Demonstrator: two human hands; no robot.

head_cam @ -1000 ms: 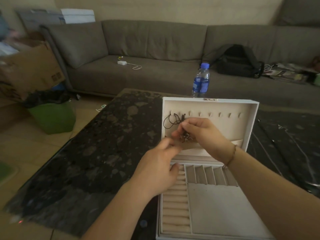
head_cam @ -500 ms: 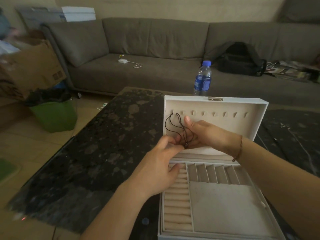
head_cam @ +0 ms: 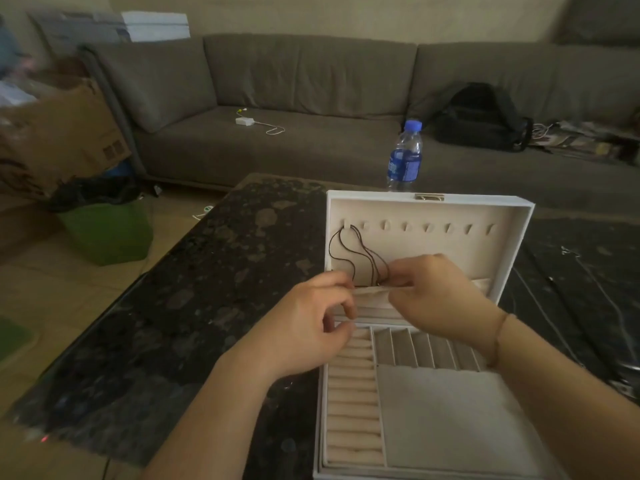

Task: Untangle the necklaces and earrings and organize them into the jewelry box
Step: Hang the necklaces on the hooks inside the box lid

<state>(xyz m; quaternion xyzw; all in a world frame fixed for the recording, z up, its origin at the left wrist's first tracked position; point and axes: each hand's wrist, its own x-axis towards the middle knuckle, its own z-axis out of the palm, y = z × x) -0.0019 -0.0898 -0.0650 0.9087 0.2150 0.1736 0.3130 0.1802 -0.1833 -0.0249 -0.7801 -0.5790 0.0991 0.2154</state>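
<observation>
A white jewelry box (head_cam: 512, 216) stands open on the dark stone table (head_cam: 194, 306), its lid upright with a row of hooks. A dark cord necklace (head_cam: 349, 258) hangs in loops from the leftmost hooks. My right hand (head_cam: 436, 296) pinches the necklace's lower end at the lid's fabric pocket (head_cam: 481, 284). My left hand (head_cam: 311, 327) is just left of it, fingers curled, thumb and forefinger at the pocket's edge near the cord. The pendant is hidden between the hands.
A blue-capped water bottle (head_cam: 405, 157) stands behind the box lid. A grey sofa (head_cam: 311, 98) with a black bag (head_cam: 481, 119) and a charger (head_cam: 246, 121) is beyond. A green bin (head_cam: 107, 233) and cardboard box (head_cam: 62, 133) stand at left. Thin chains (head_cam: 568, 271) lie on the table at right.
The necklace now hangs from the leftmost hooks in longer loops. Both hands have dropped to the pocket edge, and my right hand has curled around the cord's lower end.
</observation>
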